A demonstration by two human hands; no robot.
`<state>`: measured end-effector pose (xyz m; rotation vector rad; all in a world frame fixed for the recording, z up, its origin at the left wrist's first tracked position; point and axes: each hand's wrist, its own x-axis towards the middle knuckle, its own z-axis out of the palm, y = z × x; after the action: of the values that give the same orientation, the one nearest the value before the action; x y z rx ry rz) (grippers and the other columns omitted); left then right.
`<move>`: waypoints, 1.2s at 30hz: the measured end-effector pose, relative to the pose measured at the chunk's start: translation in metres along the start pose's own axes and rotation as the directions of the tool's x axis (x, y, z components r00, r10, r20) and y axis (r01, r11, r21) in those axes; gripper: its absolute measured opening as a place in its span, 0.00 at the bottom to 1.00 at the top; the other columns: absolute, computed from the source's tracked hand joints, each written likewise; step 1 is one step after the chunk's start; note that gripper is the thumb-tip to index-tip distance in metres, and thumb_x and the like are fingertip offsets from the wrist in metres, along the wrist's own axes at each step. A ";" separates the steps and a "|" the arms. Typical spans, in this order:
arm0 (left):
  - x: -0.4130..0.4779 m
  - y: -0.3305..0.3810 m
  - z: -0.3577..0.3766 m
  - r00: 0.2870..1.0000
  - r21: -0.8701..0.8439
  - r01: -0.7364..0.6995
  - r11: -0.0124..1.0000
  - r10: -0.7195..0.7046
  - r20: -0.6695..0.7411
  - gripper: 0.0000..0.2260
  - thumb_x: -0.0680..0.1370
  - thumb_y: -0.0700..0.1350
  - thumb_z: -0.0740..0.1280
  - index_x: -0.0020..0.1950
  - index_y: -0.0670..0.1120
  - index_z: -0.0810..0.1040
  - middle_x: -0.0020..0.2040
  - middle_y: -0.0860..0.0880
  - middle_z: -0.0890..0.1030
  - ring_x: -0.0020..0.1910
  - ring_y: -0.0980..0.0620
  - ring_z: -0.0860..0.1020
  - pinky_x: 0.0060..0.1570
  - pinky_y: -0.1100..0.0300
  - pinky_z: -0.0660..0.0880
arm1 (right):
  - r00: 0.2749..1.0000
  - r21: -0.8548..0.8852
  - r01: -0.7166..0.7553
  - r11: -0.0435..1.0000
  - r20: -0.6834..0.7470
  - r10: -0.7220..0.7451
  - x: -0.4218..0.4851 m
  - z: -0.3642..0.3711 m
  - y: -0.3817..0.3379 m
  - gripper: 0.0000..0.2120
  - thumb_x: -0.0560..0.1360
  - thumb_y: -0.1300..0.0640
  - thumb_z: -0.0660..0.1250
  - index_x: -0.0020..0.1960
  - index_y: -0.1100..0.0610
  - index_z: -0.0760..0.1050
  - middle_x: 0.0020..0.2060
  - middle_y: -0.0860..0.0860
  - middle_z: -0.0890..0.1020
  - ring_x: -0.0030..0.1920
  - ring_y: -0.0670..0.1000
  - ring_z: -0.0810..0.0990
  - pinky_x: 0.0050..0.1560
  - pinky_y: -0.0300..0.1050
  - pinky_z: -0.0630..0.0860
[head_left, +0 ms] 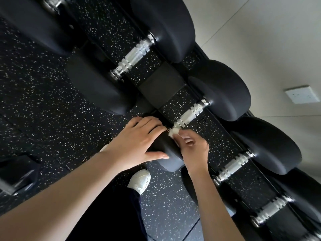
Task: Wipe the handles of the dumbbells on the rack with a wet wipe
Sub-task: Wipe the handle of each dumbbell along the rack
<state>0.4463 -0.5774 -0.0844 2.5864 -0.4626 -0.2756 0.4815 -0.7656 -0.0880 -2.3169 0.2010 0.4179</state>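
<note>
Speckled floor [43, 101]; 4 clear handles [132, 56]; L hand [135, 145] spread on dumbbell [171, 160], R hand [192, 152] pinches wipe [173, 132] (1).

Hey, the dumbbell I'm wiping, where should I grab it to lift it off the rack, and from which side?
Likely the silver handle, at its middle, coming from above and wrapping across it. It is the only narrow part; the black heads on either side are too wide. The right hand with the wet wipe sits at its near end.
</note>
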 end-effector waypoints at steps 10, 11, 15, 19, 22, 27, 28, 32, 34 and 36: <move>-0.001 -0.011 0.002 0.992 -0.119 0.120 0.986 -0.125 -0.033 0.34 0.72 0.68 0.54 0.63 0.44 0.76 0.62 0.46 0.76 0.64 0.45 0.72 0.59 0.49 0.71 | 0.984 -0.197 0.177 0.964 0.018 -0.177 0.016 0.009 -0.022 0.02 0.69 0.61 0.74 0.42 0.58 0.82 0.41 0.52 0.81 0.37 0.43 0.76 0.38 0.27 0.69; -0.001 -0.011 0.004 0.991 -0.132 0.124 0.984 -0.129 -0.030 0.34 0.72 0.68 0.54 0.64 0.44 0.76 0.63 0.46 0.75 0.65 0.44 0.72 0.59 0.48 0.71 | 0.984 -0.243 0.178 0.953 0.045 -0.172 0.018 0.009 -0.025 0.03 0.70 0.59 0.73 0.43 0.57 0.82 0.41 0.52 0.81 0.37 0.45 0.77 0.38 0.29 0.70; -0.001 -0.013 0.007 0.988 -0.155 0.132 0.979 -0.142 -0.054 0.33 0.71 0.69 0.54 0.63 0.46 0.76 0.62 0.47 0.75 0.64 0.46 0.70 0.56 0.49 0.72 | 0.986 -0.448 0.147 0.882 0.139 -0.094 0.021 0.008 -0.037 0.08 0.72 0.50 0.70 0.49 0.51 0.82 0.41 0.51 0.85 0.38 0.52 0.81 0.39 0.38 0.73; 0.000 -0.015 0.007 0.987 -0.219 0.125 0.968 -0.144 -0.074 0.33 0.71 0.70 0.54 0.62 0.47 0.75 0.62 0.48 0.75 0.65 0.48 0.68 0.56 0.50 0.72 | 0.982 -0.603 0.135 0.786 0.188 -0.024 0.022 0.006 -0.049 0.12 0.73 0.43 0.66 0.53 0.46 0.79 0.40 0.54 0.84 0.40 0.56 0.82 0.39 0.42 0.74; 0.000 -0.018 0.007 0.985 -0.255 0.138 0.957 -0.159 -0.064 0.34 0.70 0.71 0.55 0.63 0.48 0.75 0.62 0.49 0.74 0.65 0.50 0.67 0.56 0.50 0.72 | 0.980 -0.619 0.108 0.778 0.200 0.024 0.022 0.009 -0.051 0.12 0.74 0.42 0.65 0.53 0.46 0.77 0.39 0.55 0.83 0.41 0.58 0.82 0.41 0.47 0.78; 0.003 -0.023 0.009 0.988 -0.273 0.142 0.952 -0.154 -0.025 0.36 0.68 0.73 0.56 0.64 0.49 0.74 0.63 0.50 0.73 0.66 0.49 0.67 0.57 0.50 0.71 | 0.971 -0.681 0.100 0.725 0.225 0.076 0.031 0.015 -0.060 0.11 0.76 0.44 0.63 0.54 0.48 0.76 0.42 0.56 0.83 0.44 0.58 0.81 0.38 0.42 0.70; 0.004 -0.023 0.009 0.988 -0.273 0.138 0.952 -0.152 -0.031 0.36 0.68 0.74 0.56 0.63 0.49 0.74 0.63 0.50 0.74 0.65 0.48 0.67 0.57 0.50 0.71 | 0.970 -0.701 0.102 0.706 0.228 0.085 0.032 0.016 -0.062 0.11 0.77 0.45 0.62 0.55 0.49 0.76 0.43 0.56 0.83 0.45 0.58 0.81 0.38 0.43 0.69; 0.004 -0.023 0.011 0.986 -0.276 0.126 0.953 -0.150 -0.068 0.36 0.67 0.74 0.56 0.61 0.49 0.75 0.61 0.50 0.75 0.64 0.48 0.69 0.55 0.49 0.72 | 0.965 -0.762 0.120 0.636 0.241 0.107 0.034 0.019 -0.068 0.12 0.78 0.46 0.60 0.56 0.50 0.74 0.46 0.56 0.82 0.48 0.59 0.80 0.40 0.45 0.70; 0.004 -0.024 0.012 0.986 -0.273 0.123 0.954 -0.149 -0.074 0.36 0.67 0.74 0.56 0.61 0.49 0.76 0.61 0.50 0.75 0.63 0.48 0.70 0.55 0.49 0.73 | 0.961 -0.787 0.139 0.602 0.255 0.111 0.036 0.020 -0.070 0.12 0.78 0.46 0.59 0.57 0.51 0.73 0.47 0.57 0.81 0.50 0.60 0.79 0.40 0.45 0.69; 0.005 -0.025 0.011 0.988 -0.264 0.123 0.957 -0.144 -0.063 0.36 0.67 0.74 0.55 0.61 0.48 0.76 0.61 0.50 0.75 0.63 0.48 0.70 0.55 0.49 0.73 | 0.960 -0.803 0.158 0.575 0.262 0.102 0.039 0.018 -0.072 0.12 0.79 0.47 0.58 0.57 0.51 0.73 0.48 0.57 0.80 0.51 0.60 0.78 0.40 0.45 0.67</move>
<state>0.4546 -0.5640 -0.1070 2.3637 -0.2061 -0.2575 0.5327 -0.7027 -0.0662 -3.1220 -0.2452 0.9937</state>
